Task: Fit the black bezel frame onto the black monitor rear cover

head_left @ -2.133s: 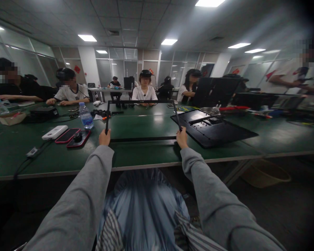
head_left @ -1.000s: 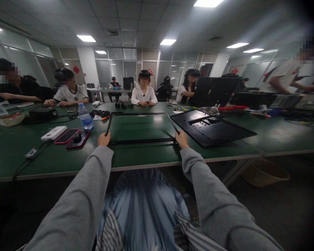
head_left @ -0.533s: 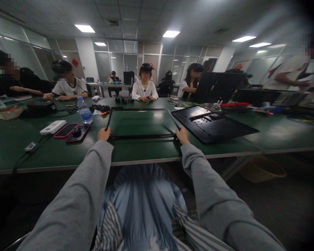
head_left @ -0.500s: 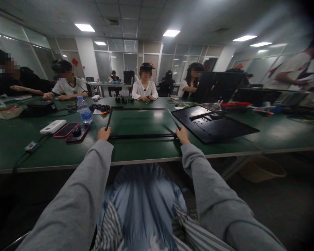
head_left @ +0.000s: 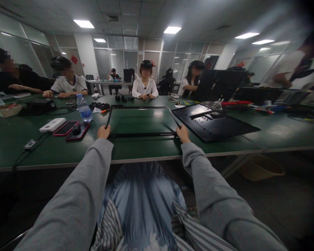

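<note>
A thin black rectangular frame (head_left: 141, 134) lies almost flat on the green table (head_left: 146, 150) in front of me. My left hand (head_left: 104, 132) is closed round its left side bar near the front corner. My right hand (head_left: 182, 133) is closed round its right side bar near the other front corner. Both arms are in grey sleeves, stretched forward. The frame's far bar lies near the table's middle.
A black panel (head_left: 214, 124) lies right of the frame. At left are a water bottle (head_left: 84, 109), two phones (head_left: 71, 129), a white power bank (head_left: 52, 124) and cables. Several people sit round the table; a person stands at right. A basket (head_left: 261, 167) sits on the floor.
The frame stood tilted up at its far side two seconds ago; it has come down to lie almost flat on the table. Both hands kept their hold on it.
</note>
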{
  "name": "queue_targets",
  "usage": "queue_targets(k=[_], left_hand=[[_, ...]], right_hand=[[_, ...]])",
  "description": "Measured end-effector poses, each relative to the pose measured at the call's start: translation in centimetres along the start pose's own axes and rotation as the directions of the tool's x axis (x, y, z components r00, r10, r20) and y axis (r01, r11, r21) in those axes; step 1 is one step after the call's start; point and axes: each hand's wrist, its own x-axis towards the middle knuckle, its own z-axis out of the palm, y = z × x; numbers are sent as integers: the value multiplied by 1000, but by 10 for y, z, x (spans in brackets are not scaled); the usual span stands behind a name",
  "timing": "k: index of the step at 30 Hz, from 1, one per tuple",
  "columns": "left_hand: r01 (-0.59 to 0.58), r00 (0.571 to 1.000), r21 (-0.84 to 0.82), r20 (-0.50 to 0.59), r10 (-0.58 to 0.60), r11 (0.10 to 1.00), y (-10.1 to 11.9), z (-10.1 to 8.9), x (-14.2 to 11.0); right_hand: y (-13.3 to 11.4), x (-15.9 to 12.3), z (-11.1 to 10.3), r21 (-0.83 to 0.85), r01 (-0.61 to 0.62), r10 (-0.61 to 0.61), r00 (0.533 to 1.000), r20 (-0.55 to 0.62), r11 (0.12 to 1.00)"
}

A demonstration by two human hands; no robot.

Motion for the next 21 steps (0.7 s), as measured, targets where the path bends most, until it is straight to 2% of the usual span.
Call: queue_targets(k=[21], left_hand=[[-4, 1000, 5, -2, 4, 1000, 4, -2, -4]], right_hand=[[3, 1, 2, 15, 18, -18, 1000, -18, 1000]])
